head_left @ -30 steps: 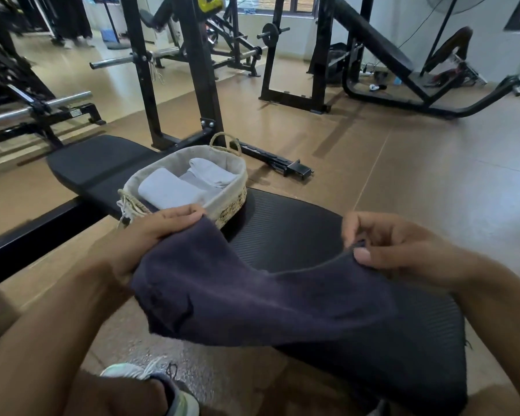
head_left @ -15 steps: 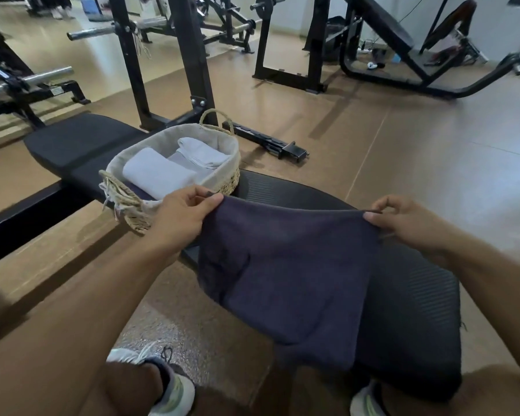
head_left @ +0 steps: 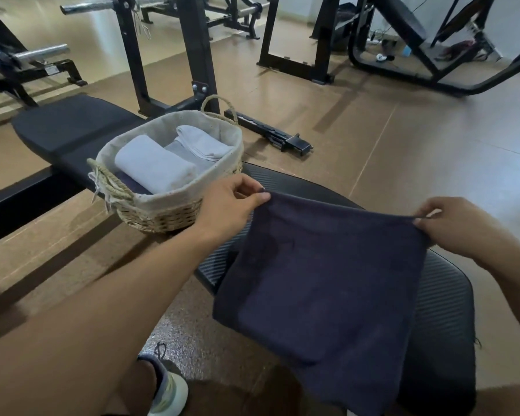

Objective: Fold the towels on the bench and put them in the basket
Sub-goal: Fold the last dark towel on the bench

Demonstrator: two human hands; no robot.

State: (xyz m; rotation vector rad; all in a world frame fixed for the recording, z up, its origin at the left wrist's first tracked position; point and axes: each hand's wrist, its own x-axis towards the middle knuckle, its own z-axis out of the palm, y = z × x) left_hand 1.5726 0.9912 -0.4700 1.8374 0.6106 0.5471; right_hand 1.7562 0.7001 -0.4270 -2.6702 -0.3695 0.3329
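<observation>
A dark navy towel (head_left: 321, 283) hangs spread out above the black bench (head_left: 442, 301). My left hand (head_left: 227, 202) pinches its upper left corner and my right hand (head_left: 451, 226) pinches its upper right corner, so the top edge is stretched between them. The towel's lower part drapes over the bench pad. A woven basket (head_left: 162, 214) with a cloth liner stands on the bench just left of my left hand. Inside it lie a rolled white towel (head_left: 153, 166), another light folded towel (head_left: 201, 142) and a dark one beneath.
A second black bench pad (head_left: 69, 124) extends behind the basket to the left. A black rack upright (head_left: 198, 49) and a floor bar (head_left: 270, 135) stand behind the basket. My shoe (head_left: 168, 391) rests on the floor below. More gym machines fill the background.
The towel went from a slack bunch to a flat sheet held up by its top corners. My hands moved up and apart, and the view dipped closer to the basket.
</observation>
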